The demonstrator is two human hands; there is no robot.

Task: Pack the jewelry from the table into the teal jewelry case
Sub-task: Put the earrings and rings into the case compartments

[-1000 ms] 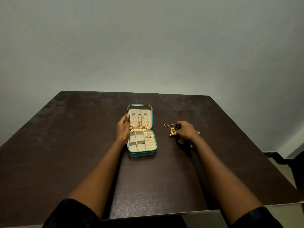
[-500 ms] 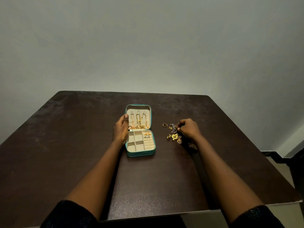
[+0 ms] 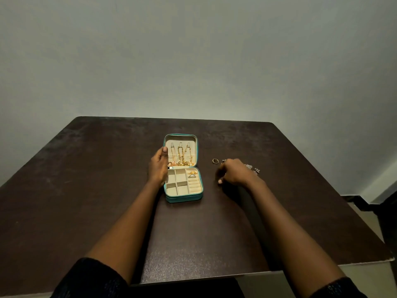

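My left hand (image 3: 158,167) rests flat against the open teal case (image 3: 183,168), fingers together. My right hand (image 3: 233,172) curls over tiny, light, slippery jewelry (image 3: 215,161) on the counter (image 3: 86,190); I cannot tell whether it grips anything. Each piece needs a fingertip pinch.

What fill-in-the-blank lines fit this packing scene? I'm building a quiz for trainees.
1. The teal jewelry case lies ____ on the table.
2. The ____ hand rests against the case's side.
3. Gold chains hang in the case's ____.
4. A loose gold ring lies on the table beyond the ____ hand.

Missing words: open; left; lid; right
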